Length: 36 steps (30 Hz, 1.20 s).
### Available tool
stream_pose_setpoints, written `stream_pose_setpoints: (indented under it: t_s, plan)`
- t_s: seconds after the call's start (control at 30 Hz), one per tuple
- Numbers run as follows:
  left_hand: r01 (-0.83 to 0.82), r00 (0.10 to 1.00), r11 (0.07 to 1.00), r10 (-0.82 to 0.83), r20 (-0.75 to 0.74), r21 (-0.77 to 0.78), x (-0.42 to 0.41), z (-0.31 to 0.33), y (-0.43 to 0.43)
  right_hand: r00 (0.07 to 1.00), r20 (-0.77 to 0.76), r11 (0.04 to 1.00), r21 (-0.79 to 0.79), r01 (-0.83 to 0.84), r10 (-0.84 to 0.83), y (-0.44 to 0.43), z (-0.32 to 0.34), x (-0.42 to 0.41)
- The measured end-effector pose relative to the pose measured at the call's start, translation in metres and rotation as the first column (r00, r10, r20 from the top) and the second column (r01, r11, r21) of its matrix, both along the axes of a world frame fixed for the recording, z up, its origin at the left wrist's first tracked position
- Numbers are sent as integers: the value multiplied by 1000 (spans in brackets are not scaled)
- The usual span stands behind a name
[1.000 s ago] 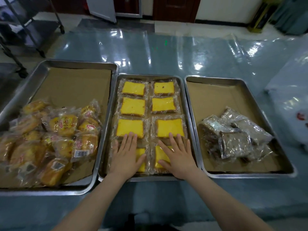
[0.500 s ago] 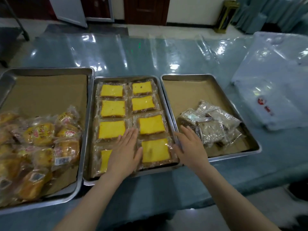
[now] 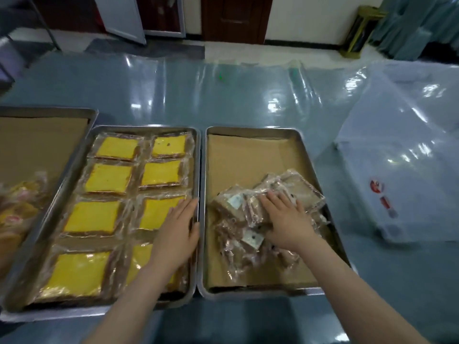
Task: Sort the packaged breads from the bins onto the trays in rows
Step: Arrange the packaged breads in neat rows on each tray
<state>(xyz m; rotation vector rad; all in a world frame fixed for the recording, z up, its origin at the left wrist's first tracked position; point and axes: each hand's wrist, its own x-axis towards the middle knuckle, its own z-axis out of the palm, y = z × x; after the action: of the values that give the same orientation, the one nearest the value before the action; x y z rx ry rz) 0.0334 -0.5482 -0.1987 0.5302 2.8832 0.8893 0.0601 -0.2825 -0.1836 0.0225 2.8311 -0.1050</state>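
While the right hand (image 3: 285, 219) is lying on the heap of brown breads (image 3: 229, 204), its fingers are spreading flat over the top packs and seem to be pinching nothing. The heap is sitting in the near half of the right tray (image 3: 250, 130), directly under that palm. The bare far half of the cardboard liner (image 3: 248, 165) is stretching away beyond the fingertips, along the tray's long axis. Any first row is probably going to start up there, so the right hand is the nearer one for the lift.

The left hand (image 3: 177, 229) is hovering or resting flat, fingers straight and together, over the right edge of the middle tray (image 3: 144, 127), just beside the heap and holding nothing. Yellow breads (image 3: 109, 178) are filling that tray in two columns: flat, square slabs in clear, crinkly, glossy film. The brown packs are looking similarly flat and squarish, but they are overlapping at odd angles, some with pale labels, so their slippery wrappers are likely sliding on each other. Both steel trays are shallow, with rolled rims nearly touching.
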Motion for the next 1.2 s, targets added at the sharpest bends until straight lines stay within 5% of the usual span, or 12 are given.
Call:
stream_pose_setpoints:
  t_s: [0.17,0.4,0.77,0.93,1.2]
  plan:
    - [-19,1000,999,19,7,-34,-5,-1,60,988,-138,988,-133,-81,62,30,0,-40]
    - [123,965,968,-65,254,-219,-21,-26,105,955,-295,922,-377,-85,-33,56,-8,-90]
    - [-44,987,899,107,122,-435,-80,-34,143,931,-349,955,-296,0,-108,122,-34,-154]
    - [-102,994,901,103,-21,-422,-94,-27,142,979,-197,957,-271,-103,49,131,-54,-164]
    - [-224,974,961,215,-70,-161,-127,15,150,961,-273,954,-276,-116,38,130,-65,-159]
